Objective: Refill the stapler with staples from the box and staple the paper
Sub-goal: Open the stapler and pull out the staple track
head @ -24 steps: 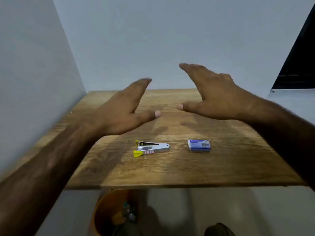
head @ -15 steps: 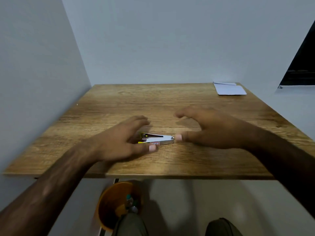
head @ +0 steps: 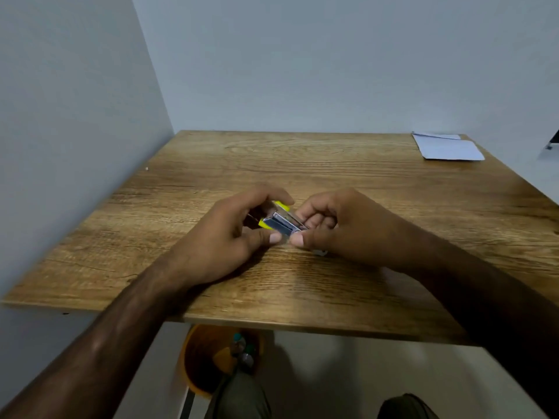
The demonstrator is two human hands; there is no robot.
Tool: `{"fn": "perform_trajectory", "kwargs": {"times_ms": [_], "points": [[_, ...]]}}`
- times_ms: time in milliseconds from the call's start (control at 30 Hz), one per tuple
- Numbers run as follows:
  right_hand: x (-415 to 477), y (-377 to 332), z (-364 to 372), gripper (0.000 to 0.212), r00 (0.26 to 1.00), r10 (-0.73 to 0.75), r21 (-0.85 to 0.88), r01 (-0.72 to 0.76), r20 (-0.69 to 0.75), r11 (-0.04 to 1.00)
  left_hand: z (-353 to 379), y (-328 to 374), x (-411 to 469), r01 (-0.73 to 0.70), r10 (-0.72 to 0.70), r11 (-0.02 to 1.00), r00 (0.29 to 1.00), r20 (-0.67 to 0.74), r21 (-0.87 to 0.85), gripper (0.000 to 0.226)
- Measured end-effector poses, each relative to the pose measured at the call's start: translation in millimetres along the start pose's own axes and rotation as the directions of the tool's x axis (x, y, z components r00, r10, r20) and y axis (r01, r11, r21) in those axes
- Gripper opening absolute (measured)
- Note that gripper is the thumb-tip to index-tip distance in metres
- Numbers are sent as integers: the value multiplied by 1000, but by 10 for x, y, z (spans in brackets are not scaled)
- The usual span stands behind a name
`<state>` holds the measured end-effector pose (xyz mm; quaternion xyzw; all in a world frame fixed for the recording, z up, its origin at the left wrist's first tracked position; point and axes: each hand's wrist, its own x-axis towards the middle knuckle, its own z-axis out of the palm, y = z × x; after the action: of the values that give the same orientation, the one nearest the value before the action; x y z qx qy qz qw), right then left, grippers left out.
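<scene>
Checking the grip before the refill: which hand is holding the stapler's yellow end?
The left hand. Its fingers wrap the yellow end of the stapler; the right hand pinches the opposite, metal end.

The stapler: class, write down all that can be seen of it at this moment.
The stapler is small, with a shiny metal body and yellow plastic at its left end. It is held between both hands above the wooden table: the left hand grips the yellow end, and the right hand pinches the metal end. It lies tilted, and fingers hide much of it. Whether it is open cannot be told.
</scene>
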<state>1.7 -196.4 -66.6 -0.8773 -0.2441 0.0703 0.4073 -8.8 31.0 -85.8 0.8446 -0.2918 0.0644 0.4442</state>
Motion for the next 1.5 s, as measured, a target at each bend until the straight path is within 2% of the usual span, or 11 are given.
{"fn": "perform_trajectory", "kwargs": {"times_ms": [133,233,300,433,567,700,933,1000,1100,1333,1500], "points": [[2,-13,-6,17,999,15,303,-6,-29,953,-5,49,120,28,-51,934,997,-54,-355,63],[-61,-13,72,24,989,56,397,3,-136,918,72,114,103,76,-129,832,990,-58,-549,45],[-122,-22,132,26,983,79,439,3,-168,898,150,150,89,68,-135,830,987,-81,-553,33],[-222,-37,223,26,979,95,558,21,-178,830,229,214,105,64,-133,872,985,-108,-486,29],[-271,-50,270,25,954,121,615,79,-276,784,210,270,159,17,-58,949,991,-120,-314,25],[-300,-57,317,23,916,137,604,131,-376,786,208,320,188,31,-55,966,994,-91,-256,26],[-324,-49,340,11,885,184,622,140,-428,770,330,373,209,-34,11,990,985,-174,-133,12],[-332,-41,324,8,875,232,665,127,-425,736,358,369,208,-18,-16,987,978,-210,-162,13],[-343,-9,283,5,872,302,776,129,-385,618,323,358,160,29,-145,913,955,-258,-407,13],[-352,22,340,31,874,174,534,110,-454,838,212,214,-79,42,-169,889,955,-242,-456,17],[-367,5,357,22,870,154,352,24,-469,936,-23,82,-272,78,-177,922,956,-234,-380,17]]}}
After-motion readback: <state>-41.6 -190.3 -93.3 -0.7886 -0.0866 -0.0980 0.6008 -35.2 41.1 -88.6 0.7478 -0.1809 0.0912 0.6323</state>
